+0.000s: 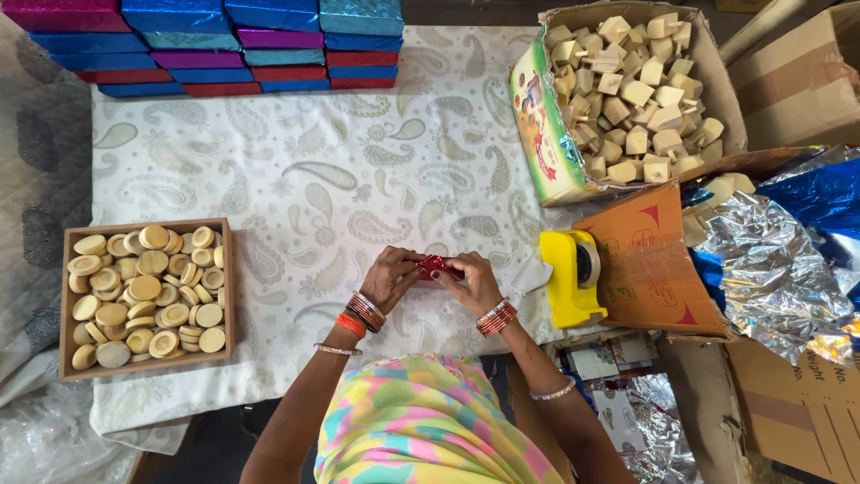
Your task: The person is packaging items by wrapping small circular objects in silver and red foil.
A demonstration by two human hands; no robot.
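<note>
Both my hands meet over a small object wrapped in shiny red foil [436,266], lying on the paisley-patterned white cloth [313,179]. My left hand [391,276] grips its left end with the fingers curled over it. Fingertips of my right hand [473,280] press on the foil's right end. Most of the red piece is hidden under my fingers. Bangles ring both wrists.
A wooden tray [64,296] of round tan pieces sits at left. A yellow tape dispenser [571,278] stands right of my hands. A cardboard box [537,125] of cube-shaped tan blocks is at back right. Stacked foil-wrapped boxes [215,45] line the back. Silver foil sheets [770,269] lie at right.
</note>
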